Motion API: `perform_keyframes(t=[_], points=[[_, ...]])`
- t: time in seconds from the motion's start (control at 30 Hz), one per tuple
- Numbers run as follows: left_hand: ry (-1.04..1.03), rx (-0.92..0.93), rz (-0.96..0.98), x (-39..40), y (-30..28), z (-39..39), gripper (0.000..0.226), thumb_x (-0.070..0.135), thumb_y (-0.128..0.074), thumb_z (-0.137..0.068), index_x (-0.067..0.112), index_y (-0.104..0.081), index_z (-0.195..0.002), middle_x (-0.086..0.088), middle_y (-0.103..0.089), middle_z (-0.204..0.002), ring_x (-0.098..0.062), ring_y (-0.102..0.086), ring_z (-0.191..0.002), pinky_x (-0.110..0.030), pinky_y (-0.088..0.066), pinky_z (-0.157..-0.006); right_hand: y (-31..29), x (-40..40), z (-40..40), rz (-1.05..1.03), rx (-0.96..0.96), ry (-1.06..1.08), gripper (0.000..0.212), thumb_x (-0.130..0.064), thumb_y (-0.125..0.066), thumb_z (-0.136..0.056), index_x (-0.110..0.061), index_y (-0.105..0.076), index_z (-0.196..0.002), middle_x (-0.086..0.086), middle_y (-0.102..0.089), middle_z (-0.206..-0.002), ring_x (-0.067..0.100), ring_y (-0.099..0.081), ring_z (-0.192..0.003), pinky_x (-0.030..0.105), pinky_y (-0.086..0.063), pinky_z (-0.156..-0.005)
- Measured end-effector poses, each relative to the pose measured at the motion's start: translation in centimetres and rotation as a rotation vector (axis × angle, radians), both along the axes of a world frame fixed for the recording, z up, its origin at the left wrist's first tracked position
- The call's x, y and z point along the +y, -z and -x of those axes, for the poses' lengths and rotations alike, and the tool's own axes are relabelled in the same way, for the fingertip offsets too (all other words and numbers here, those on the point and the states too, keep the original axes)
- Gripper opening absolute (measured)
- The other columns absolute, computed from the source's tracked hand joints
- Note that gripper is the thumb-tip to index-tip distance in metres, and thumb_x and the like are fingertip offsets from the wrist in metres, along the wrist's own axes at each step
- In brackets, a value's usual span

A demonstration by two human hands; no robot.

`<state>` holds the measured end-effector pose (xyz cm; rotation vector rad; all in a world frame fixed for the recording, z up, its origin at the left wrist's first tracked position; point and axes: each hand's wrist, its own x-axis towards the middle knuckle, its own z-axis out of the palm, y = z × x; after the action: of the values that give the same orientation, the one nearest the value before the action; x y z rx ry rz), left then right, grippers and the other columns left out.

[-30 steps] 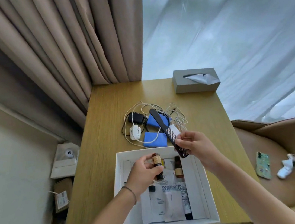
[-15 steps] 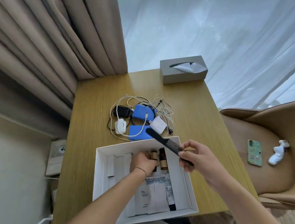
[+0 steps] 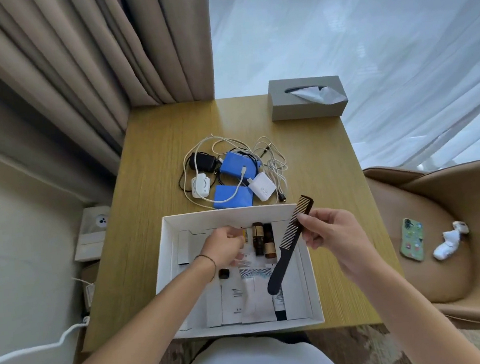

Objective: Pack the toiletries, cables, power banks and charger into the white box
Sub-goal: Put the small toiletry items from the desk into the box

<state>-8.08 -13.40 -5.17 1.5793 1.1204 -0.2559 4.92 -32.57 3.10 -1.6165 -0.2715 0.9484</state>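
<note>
1. The right hand [image 3: 328, 231] pinches the black comb [image 3: 289, 243] near its toothed end, over the right side of the white box [image 3: 230, 213]. The comb's long axis runs diagonally: teeth up by the box's far right corner, handle tip hanging down toward the middle of the box.
2. The left hand [image 3: 225, 245] is curled over something small at the far end of the box, just left of the two brown bottles [image 3: 263, 240] (can't tell what it grips, or if it grips anything).
3. What matters for the next move: the free strip along the box's right wall runs near-to-far, so the comb probably needs turning to line up with that wall before it goes down. The right hand is the nearer one.
4. Still out on the desk [image 3: 156, 167], beyond the box's far edge: the cables [image 3: 272, 160], two blue power banks [image 3: 233, 197] and the white charger [image 3: 262, 189].
</note>
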Motion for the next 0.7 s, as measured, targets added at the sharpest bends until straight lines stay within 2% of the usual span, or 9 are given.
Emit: perform_keyframes(t=[0.07, 0.23, 0.33, 0.5, 0.63, 0.7], points=[[-0.004, -0.06, -0.047, 0.9, -1.6, 1.4, 0.018, 0.016, -0.057, -0.096, 0.017, -0.066, -0.112, -0.008, -0.071, -0.105, -0.018, -0.07, -0.078, -0.033, -0.059, -0.07, 0.1, 1.6, 0.8, 0.013, 0.0, -0.04, 0.021, -0.016, -0.065, -0.097, 0.001, -0.075, -0.088, 0.007, -0.068, -0.065, 0.011, -0.058, -0.056, 0.021, -0.048, -0.055], [-0.021, -0.18, -0.143, 2.0, -5.0, 4.5, 0.013, 0.017, -0.058, -0.097, 0.021, -0.068, -0.104, 0.0, -0.073, -0.096, -0.008, -0.069, -0.075, -0.025, -0.054, -0.064, 1.8, 5.7, 3.6, 0.138, -0.031, -0.155, 0.023, -0.016, -0.064, -0.099, 0.001, -0.072, -0.085, 0.009, -0.069, -0.066, 0.014, -0.059, -0.056, 0.021, -0.049, -0.053], [-0.025, -0.214, -0.125, 2.0, -5.8, 5.6, 0.015, 0.014, -0.057, -0.097, 0.023, -0.068, -0.1, -0.003, -0.074, -0.095, -0.013, -0.069, -0.08, -0.028, -0.056, -0.067, 3.7, 7.6, 5.1, 0.225, -0.033, -0.21, 0.022, -0.016, -0.065, -0.098, -0.006, -0.07, -0.079, 0.009, -0.07, -0.065, 0.016, -0.061, -0.055, 0.023, -0.05, -0.052], [-0.044, -0.266, -0.098, 1.6, -6.0, 6.8, 0.02, 0.011, -0.056, -0.097, 0.026, -0.069, -0.098, 0.0, -0.073, -0.094, -0.014, -0.069, -0.081, -0.026, -0.054, -0.066, 7.4, 9.4, 5.9, 0.354, 0.049, -0.199, 0.02, -0.011, -0.063, -0.098, -0.002, -0.062, -0.08, 0.013, -0.062, -0.068, 0.018, -0.058, -0.051, 0.025, -0.048, -0.048], [-0.036, -0.258, -0.096, 1.2, -5.8, 8.0, 0.018, 0.012, -0.056, -0.097, 0.026, -0.068, -0.099, -0.002, -0.074, -0.095, -0.016, -0.07, -0.085, -0.027, -0.055, -0.07, 9.3, 10.3, 5.9, 0.466, 0.057, -0.225, 0.022, -0.007, -0.063, -0.097, -0.007, -0.056, -0.076, 0.001, -0.062, -0.05, 0.014, -0.061, -0.043, 0.022, -0.046, -0.042], [-0.028, -0.245, -0.107, 1.1, -5.6, 8.5, 0.017, 0.014, -0.056, -0.097, 0.024, -0.068, -0.101, -0.004, -0.074, -0.094, -0.018, -0.07, -0.086, -0.032, -0.057, -0.075, 10.0, 10.6, 5.9, 0.521, 0.031, -0.231, 0.018, -0.005, -0.065, -0.095, -0.007, -0.057, -0.078, 0.001, -0.063, -0.05, 0.014, -0.062, -0.041, 0.02, -0.046, -0.041]])
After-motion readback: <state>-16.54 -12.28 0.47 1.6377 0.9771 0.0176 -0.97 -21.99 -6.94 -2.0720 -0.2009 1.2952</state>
